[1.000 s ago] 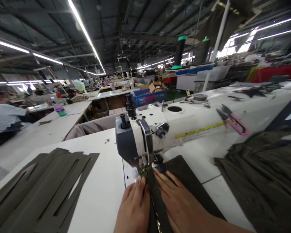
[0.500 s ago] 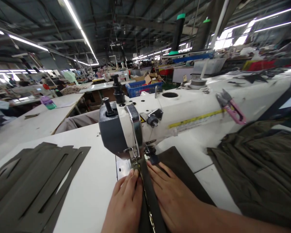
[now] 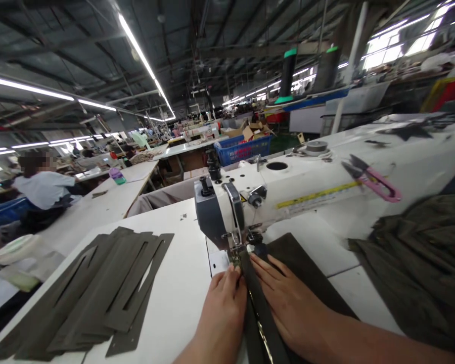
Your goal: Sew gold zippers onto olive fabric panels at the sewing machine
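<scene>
Sitting at far left, a co-worker (image 3: 45,189) in a pale top is at another table, and a purple-and-green cup (image 3: 117,176) stands on it. Nearer, on the white table (image 3: 170,288), here's a loose fan of grey-green pieces (image 3: 98,283), overlapping, several with long slots cut through.

Now the left hand (image 3: 223,303): fingers close together, tips pressed down just in front of the foot (image 3: 237,247); whether they pinch the cloth I can't tell. Between the hands runs the dark strip (image 3: 263,303), its far end up at the foot, and the gold-toothed zip (image 3: 263,336) lies along its left edge, running toward the viewer.

Over to the right hand (image 3: 284,296), laid flat, palm down, fingers slightly spread, tips along the strip's right side. Under and beyond it, a dark panel (image 3: 303,263) lies flat on the table. Above, the white machine (image 3: 307,179) stretches away rightward, a yellow tape (image 3: 318,194) along its side and pink-handled snips (image 3: 381,184) against it. Far right, a rumpled heap of dark cloth (image 3: 424,263) spreads beside the machine.
</scene>
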Demonstrator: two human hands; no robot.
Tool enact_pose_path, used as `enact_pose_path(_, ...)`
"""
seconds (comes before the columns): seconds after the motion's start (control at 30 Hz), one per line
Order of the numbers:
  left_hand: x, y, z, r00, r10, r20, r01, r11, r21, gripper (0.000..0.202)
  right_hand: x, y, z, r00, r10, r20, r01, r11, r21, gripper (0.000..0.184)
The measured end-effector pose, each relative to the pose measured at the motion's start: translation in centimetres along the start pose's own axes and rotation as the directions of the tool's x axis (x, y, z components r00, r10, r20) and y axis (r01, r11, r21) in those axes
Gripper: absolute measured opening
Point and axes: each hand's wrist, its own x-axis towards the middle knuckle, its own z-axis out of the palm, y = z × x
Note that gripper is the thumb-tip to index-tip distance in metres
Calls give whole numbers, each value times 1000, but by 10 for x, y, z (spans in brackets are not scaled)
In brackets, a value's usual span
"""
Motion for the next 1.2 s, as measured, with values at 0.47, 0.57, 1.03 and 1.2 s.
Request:
enact_pose_path(0.47, 13, -8, -3, 983, -139, 117, 151, 984, -100, 26, -2, -2, -16, 996, 37, -87, -14, 968, 251, 31)
enact_pose_path(0.57, 12, -9, -4, 980, -157, 121, 174, 974, -146, 24, -22, -18, -17, 980, -68, -185, 104, 976, 191, 16)
enact_pose_path(1.03, -15, 7, -13, 998, -46, -41, 40, 990, -133, 29, -37, -47, -5, 839, -340, -424, 342, 937, -76, 28)
enact_pose_path(1.2, -12, 8, -14, 997, 5, -71, -9, 999, -52, 26, -37, -42, 5, 827, -278, -488, 294, 955, -45, 34)
